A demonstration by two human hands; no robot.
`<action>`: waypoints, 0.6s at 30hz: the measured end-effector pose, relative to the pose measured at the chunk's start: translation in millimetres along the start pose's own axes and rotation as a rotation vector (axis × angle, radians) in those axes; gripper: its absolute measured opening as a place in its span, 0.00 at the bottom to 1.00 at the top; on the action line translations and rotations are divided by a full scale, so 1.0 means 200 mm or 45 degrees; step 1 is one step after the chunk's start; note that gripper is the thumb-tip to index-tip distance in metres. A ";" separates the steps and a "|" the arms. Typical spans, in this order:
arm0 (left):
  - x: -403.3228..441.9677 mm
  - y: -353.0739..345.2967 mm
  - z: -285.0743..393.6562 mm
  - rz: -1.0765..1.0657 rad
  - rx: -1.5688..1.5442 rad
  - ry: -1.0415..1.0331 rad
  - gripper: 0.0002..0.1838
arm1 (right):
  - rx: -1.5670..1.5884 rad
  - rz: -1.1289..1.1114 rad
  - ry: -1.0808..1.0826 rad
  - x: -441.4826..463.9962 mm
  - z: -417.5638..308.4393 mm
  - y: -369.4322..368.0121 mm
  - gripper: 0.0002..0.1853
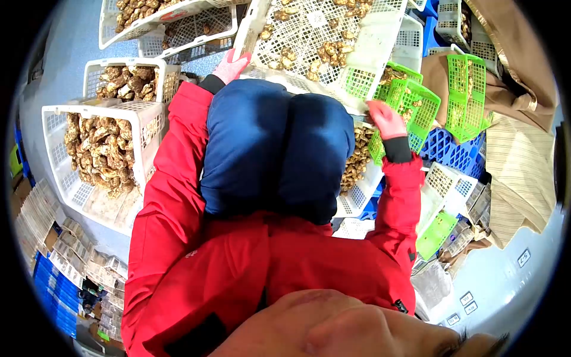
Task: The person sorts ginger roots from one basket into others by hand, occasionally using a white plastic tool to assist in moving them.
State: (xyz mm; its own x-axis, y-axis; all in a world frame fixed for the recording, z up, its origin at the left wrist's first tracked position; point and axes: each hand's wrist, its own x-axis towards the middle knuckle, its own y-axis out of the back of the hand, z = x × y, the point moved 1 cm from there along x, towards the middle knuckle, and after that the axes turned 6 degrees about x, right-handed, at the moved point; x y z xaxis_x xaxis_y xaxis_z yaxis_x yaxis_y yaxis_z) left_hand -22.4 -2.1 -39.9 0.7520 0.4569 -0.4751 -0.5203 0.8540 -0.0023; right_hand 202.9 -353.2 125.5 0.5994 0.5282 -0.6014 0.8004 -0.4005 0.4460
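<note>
A large white plastic crate (pixel 380 53) with a lattice bottom lies tilted in front of my knees. Scattered inside it are knobbly brown-and-cream pieces (pixel 333 53) that look like mushrooms. My left hand (pixel 231 66) is at the crate's near left corner, its fingers closed against the edge. At the near right corner, my right hand (pixel 388 120) has its fingers bent over the rim. Just beyond that hand stand green baskets (pixel 425 101) with a few small pieces in them. Below it, a crate of small brown pieces (pixel 357 157) is partly hidden by my leg.
On the left stand two white crates (pixel 62 154) heaped with similar pieces. More white crates (pixel 172 27) are at the top left. A blue crate (pixel 455 149), brown cloth (pixel 523 71) and striped cloth (pixel 517 178) lie to the right. Stacked baskets (pixel 65 256) are at the lower left.
</note>
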 end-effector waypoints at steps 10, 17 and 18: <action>-0.04 0.00 0.04 0.016 -0.039 0.040 0.27 | -1.360 -0.263 0.083 0.90 -0.22 -0.69 0.23; -0.06 -0.03 0.09 0.014 -0.122 0.000 0.25 | -0.560 -0.094 0.070 0.93 -0.16 -0.56 0.20; -0.05 -0.03 0.09 0.020 -0.123 -0.013 0.24 | -0.058 -0.117 0.068 1.00 -0.08 -0.56 0.19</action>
State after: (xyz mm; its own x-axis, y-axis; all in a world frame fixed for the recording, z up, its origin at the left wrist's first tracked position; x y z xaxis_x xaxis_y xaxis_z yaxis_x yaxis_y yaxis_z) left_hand -19.3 -8.1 -19.7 0.7473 0.4727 -0.4669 -0.5682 0.8190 -0.0803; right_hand 234.2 -190.5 -33.7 0.5219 0.6010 -0.6053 0.8507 -0.3149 0.4209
